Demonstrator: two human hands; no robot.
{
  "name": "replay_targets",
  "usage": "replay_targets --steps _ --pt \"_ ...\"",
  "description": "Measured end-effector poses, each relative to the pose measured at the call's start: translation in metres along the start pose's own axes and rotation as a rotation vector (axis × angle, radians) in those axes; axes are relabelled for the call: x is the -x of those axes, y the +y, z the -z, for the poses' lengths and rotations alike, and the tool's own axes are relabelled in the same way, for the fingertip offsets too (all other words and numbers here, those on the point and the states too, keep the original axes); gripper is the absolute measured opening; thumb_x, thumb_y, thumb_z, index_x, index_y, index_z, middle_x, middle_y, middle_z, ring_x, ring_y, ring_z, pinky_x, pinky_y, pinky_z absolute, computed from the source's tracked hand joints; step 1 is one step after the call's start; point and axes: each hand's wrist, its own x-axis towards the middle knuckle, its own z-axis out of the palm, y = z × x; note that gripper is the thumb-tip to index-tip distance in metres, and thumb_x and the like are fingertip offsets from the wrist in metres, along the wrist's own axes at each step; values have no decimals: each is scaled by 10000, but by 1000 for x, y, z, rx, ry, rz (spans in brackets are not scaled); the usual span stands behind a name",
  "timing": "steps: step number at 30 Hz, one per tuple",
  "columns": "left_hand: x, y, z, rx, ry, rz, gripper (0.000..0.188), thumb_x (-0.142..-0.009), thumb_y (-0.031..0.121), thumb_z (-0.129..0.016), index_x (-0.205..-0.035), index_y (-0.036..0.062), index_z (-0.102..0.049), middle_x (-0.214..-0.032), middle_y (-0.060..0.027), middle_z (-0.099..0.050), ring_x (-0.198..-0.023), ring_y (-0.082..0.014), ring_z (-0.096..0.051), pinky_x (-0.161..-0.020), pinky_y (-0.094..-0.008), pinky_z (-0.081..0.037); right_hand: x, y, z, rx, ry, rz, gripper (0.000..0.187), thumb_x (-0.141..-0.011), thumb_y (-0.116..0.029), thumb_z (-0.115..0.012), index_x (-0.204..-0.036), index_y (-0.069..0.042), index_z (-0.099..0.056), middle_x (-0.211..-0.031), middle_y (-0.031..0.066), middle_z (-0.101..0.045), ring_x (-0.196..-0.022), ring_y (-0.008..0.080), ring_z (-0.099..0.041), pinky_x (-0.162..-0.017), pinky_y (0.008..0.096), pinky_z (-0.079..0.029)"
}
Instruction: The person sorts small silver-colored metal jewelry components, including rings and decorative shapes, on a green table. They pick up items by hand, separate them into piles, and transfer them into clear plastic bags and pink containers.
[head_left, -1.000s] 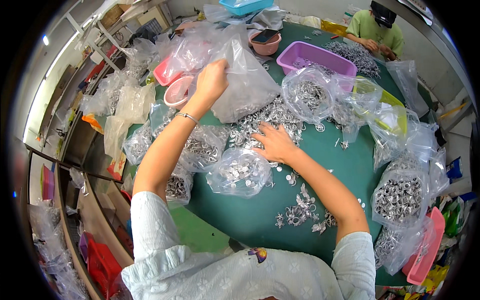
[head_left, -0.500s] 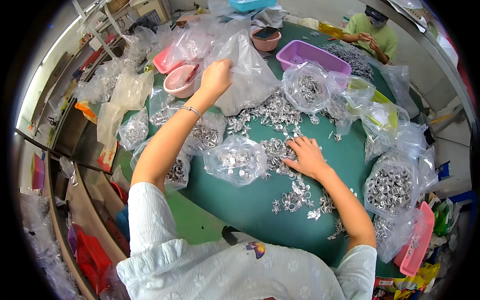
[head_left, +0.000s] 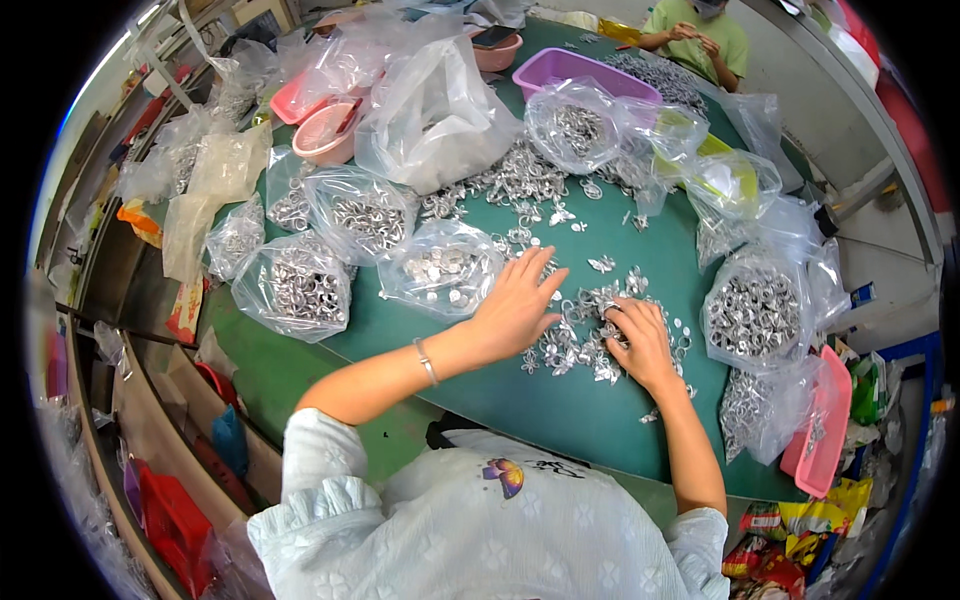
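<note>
My left hand [head_left: 515, 308] is over the green table with fingers spread and empty, at the left edge of a loose heap of small silver metal pieces [head_left: 585, 315]. Some look like rings and flower shapes. At the heap's right side rests my right hand [head_left: 640, 340], fingers curved apart and touching the pieces; what lies under the fingertips is hidden. Just left of my left hand sits an open clear bag [head_left: 440, 270] of flat silver discs. Beyond it stands a large clear plastic bag [head_left: 440, 115], next to a bigger spread of silver pieces [head_left: 525, 175].
More bags of silver parts surround the table, including a left bag [head_left: 295, 290] and a right bag [head_left: 755, 310]. A purple bin [head_left: 540, 75] and pink bowl [head_left: 325, 135] stand farther back. A pink tray [head_left: 825, 425] is at the right edge. Another person [head_left: 700, 40] sits at the far right.
My left hand has let go of the large clear bag and come down beside the heap. My right hand has moved nearer to me, and the silver pieces are gathered closer. The view has shifted.
</note>
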Motion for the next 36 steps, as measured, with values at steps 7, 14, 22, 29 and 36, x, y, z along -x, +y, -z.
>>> replay_targets --steps 7,14,22,29,36 --pt "4 -6 -59 -331 -91 166 488 -802 402 -594 -1107 24 -556 -1245 -216 -418 -1159 -427 -372 -966 -491 -325 34 -43 15 19 -130 38 294 -654 -119 -696 -922 -64 -589 -1178 104 -516 -1179 312 -414 -926 436 -343" --pt "43 15 -51 -71 -101 -36 299 -829 248 -585 -992 -2 -568 -1104 -185 -494 -1110 -388 -413 -925 -460 -377 61 -52 8 -55 66 -142 503 -602 -242 -779 -1021 -66 -564 -1242 135 -446 -1217 352 -355 -970 477 -297" --pt "42 20 -47 -142 -30 36 638 -741 394 -662 -1212 11 -465 -1322 -204 -335 -1139 -403 -366 -974 -536 -285 55 -39 -13 209 40 -164 645 -611 -375 -756 -1140 -84 -531 -1242 146 -430 -1215 360 -334 -1019 537 -219" --pt "69 31 -49 48 -139 -229 446 -686 261 -714 -1054 83 -535 -1206 -120 -443 -1096 -315 -421 -869 -410 -381 38 11 -16 297 265 -264 367 -751 -182 -637 -1063 -36 -511 -1000 129 -541 -967 300 -484 -842 424 -352" --pt "55 9 -43 -11 -36 -72 290 -725 153 -672 -977 67 -557 -1103 -92 -484 -1012 -284 -456 -792 -375 -386 3 41 -13 90 376 -438 179 -828 -179 -572 -932 -37 -609 -941 128 -583 -890 310 -533 -766 376 -406"
